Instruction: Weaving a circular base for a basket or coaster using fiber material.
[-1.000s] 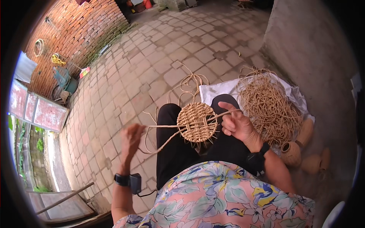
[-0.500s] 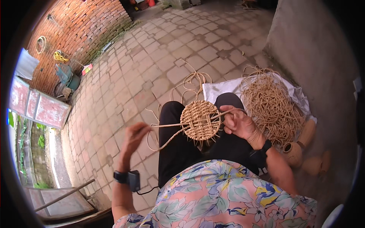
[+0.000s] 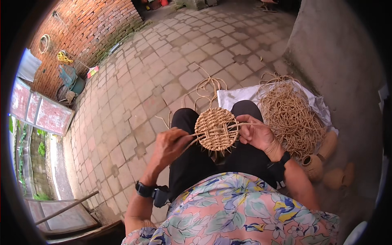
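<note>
A round woven straw disc (image 3: pixel 217 130) rests over my knees, with an open slot in the weave at its middle right. My left hand (image 3: pixel 170 143) is closed at the disc's left edge, pinching a straw cord (image 3: pixel 195 135) that runs into the weave. At the right edge, my right hand (image 3: pixel 256 132) pinches a straw strand (image 3: pixel 244 123) between thumb and fingers. Short strand ends stick out along the disc's lower rim. Whether my right fingers also touch the rim is hard to see.
To the right, a big heap of straw cord (image 3: pixel 290 116) lies on a white sheet (image 3: pixel 232 97). Woven straw vessels (image 3: pixel 313 166) stand near it by a grey wall (image 3: pixel 339 73). Loose cord (image 3: pixel 208 86) trails over the paving ahead of my knees.
My left hand has moved right, from out at the left up to the disc's edge. The cord loop that hung there has drawn in. My right hand stays nearly in place.
</note>
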A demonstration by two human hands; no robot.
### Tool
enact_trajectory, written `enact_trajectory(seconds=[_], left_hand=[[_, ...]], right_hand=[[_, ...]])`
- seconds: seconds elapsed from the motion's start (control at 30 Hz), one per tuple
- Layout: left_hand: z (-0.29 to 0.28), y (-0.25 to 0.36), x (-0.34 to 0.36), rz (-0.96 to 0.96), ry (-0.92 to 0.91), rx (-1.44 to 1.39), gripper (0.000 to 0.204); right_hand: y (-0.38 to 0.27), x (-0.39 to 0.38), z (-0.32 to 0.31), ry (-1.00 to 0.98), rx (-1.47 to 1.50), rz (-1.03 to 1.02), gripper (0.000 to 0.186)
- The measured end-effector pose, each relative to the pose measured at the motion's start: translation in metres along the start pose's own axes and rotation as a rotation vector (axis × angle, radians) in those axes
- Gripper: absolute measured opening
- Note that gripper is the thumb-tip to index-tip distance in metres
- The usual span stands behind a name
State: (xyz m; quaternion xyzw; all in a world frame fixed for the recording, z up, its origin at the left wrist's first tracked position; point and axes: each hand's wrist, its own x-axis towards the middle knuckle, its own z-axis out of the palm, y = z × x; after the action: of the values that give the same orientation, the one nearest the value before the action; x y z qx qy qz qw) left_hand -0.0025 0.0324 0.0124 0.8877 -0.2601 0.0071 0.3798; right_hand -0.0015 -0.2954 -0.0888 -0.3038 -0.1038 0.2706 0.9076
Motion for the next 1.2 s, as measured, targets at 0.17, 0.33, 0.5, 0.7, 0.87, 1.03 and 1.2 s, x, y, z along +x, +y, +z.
enact_trajectory(seconds=[0.17,0.33,0.5,0.7,0.87,1.03,1.2], left_hand=[[-0.095,-0.167,-0.120,-0.531,0.279,0.273,0.026],[-0.196,-0.231,-0.265,-1.337,0.175,0.958,0.035],[-0.089,-0.134,-0.121,-0.745,0.348,-0.230,0.034],[-0.007,0.014,-0.022,-0.467,-0.119,-0.568,0.027],[-0.006,0.011,-0.022,-0.407,-0.083,-0.373,0.019],[-0.001,-0.001,-0.017,-0.478,-0.170,-0.327,0.021],[0.035,-0.011,-0.012,-0.483,-0.131,-0.421,0.019]], right_hand=[[-0.004,-0.006,0.006,0.019,0.057,-0.020,0.047],[-0.019,-0.009,0.015,0.155,-0.140,-0.035,0.031],[-0.035,-0.003,0.094,0.221,-1.171,-0.196,0.012],[-0.016,0.029,0.118,-0.051,-1.782,-0.397,0.023],[-0.009,0.033,0.120,-0.062,-1.854,-0.367,0.023],[-0.013,0.032,0.115,0.010,-1.699,-0.349,0.024],[-0.020,0.031,0.114,0.002,-1.682,-0.300,0.022]])
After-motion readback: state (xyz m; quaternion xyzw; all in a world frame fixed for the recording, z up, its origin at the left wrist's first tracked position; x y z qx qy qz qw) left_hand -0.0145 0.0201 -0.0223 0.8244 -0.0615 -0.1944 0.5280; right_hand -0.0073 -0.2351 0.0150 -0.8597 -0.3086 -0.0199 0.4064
